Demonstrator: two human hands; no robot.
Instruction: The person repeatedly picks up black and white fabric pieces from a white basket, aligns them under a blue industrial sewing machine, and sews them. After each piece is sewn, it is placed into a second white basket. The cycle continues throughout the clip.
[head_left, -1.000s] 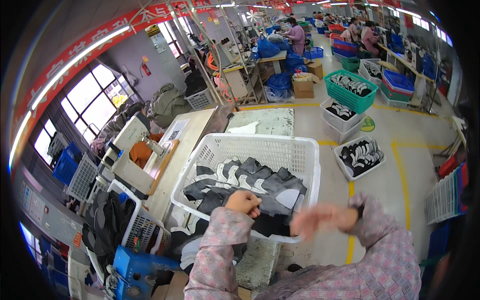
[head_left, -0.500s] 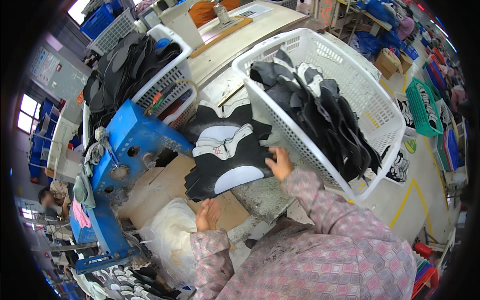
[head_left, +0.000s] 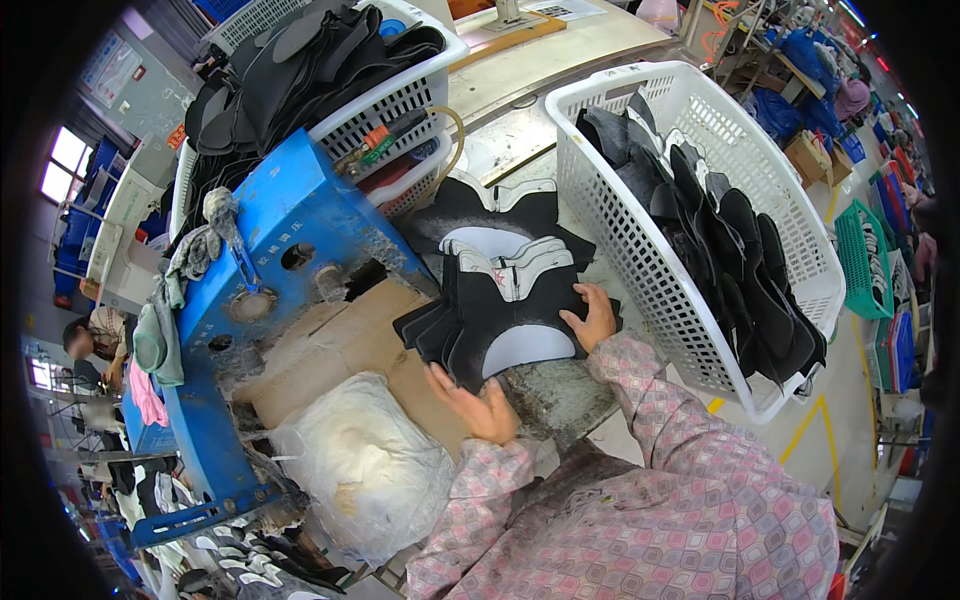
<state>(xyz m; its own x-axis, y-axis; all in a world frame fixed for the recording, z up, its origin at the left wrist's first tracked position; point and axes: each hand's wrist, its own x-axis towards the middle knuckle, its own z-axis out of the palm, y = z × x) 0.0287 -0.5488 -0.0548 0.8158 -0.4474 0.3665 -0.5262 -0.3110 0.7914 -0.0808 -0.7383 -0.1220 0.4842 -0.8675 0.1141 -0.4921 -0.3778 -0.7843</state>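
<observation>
A fanned stack of black shoe-upper pieces (head_left: pixel 520 325) with white collar edges and pale half-round patches lies in front of me. Behind it, partly overlapped, sits a second pile of the same pieces (head_left: pixel 500 212). My right hand (head_left: pixel 593 318) rests at the near stack's right edge, its fingers and thumb apart on the black material. At the lower left corner is my left hand (head_left: pixel 478 404), palm turned up and fingers spread. Its fingertips are close to the pieces; whether they touch cannot be made out. Neither hand grips anything.
On the right stands a white basket (head_left: pixel 690 290) filled with dark pieces; another white basket (head_left: pixel 390 95) of black pieces is at back left. A blue metal machine frame (head_left: pixel 270 250) stands left, beside a plastic bag with pale contents (head_left: pixel 370 460) and cardboard (head_left: pixel 350 335).
My left hand has come closer to the stack's lower left corner and its fingers have spread. The stack's left edges look more fanned. My right hand stays by the right edge; the whole view has shifted.
</observation>
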